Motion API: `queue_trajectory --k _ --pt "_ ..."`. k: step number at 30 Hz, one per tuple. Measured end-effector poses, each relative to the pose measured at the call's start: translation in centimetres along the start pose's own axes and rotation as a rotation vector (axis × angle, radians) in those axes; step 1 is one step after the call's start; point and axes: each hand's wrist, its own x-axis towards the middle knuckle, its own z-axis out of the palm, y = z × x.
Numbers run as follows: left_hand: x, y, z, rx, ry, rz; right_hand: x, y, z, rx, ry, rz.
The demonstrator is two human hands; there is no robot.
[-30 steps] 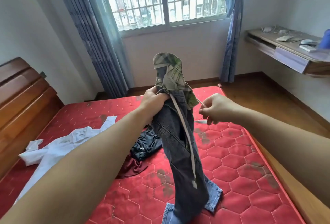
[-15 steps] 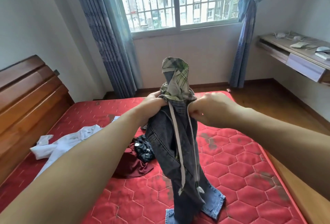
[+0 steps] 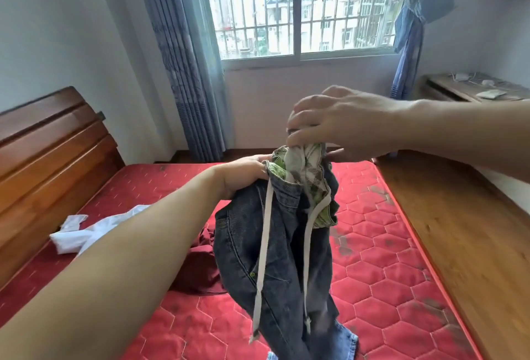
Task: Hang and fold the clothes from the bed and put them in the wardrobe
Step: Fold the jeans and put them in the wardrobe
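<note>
Dark grey jeans (image 3: 275,253) hang in the air over the red mattress (image 3: 381,259), with two white drawstrings dangling down their front. My left hand (image 3: 241,173) grips the waistband at its left side. A green plaid lining (image 3: 309,170) sticks out of the top, and my right hand (image 3: 335,124) comes down over it, fingers curled and pinching the lining's top. The jeans' legs reach down to the mattress at the bottom edge. A white shirt (image 3: 83,230) lies on the mattress to the left. A dark red garment (image 3: 198,268) lies behind the jeans.
A wooden headboard (image 3: 48,153) stands on the left. Blue curtains (image 3: 183,58) frame the barred window (image 3: 298,6) ahead. A wall-mounted wooden desk (image 3: 473,90) with small items is at the right, above the wooden floor (image 3: 459,230).
My right hand let go of the drawstring side and rose above the waistband to pinch the plaid lining, which is now pushed lower. The view tilted upward and left.
</note>
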Motion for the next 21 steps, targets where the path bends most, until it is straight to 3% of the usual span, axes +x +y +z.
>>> queue_trajectory --k 3,4,9,13,18,21 --pt "0.2 0.2 -0.5 0.041 0.028 0.035 0.3 0.1 0.9 0.561 0.078 0.155" --pt "0.2 0.4 -0.9 0.084 0.081 0.046 0.3 0.3 0.8 0.626 0.068 0.194" --pt "-0.6 1.3 -3.5 0.622 0.354 0.125 -2.3 3.7 1.8 0.978 -0.291 0.523" --pt "-1.1 1.3 -5.3 1.02 0.522 0.071 -4.0 6.2 4.0 0.91 -0.445 0.77" --pt "-1.7 2.1 -6.7 1.088 0.569 0.037 -5.6 7.0 3.3 0.845 -0.315 0.839" --pt "-2.4 2.9 -7.0 1.167 0.481 -0.166 -5.7 6.7 2.8 0.622 -0.391 0.81"
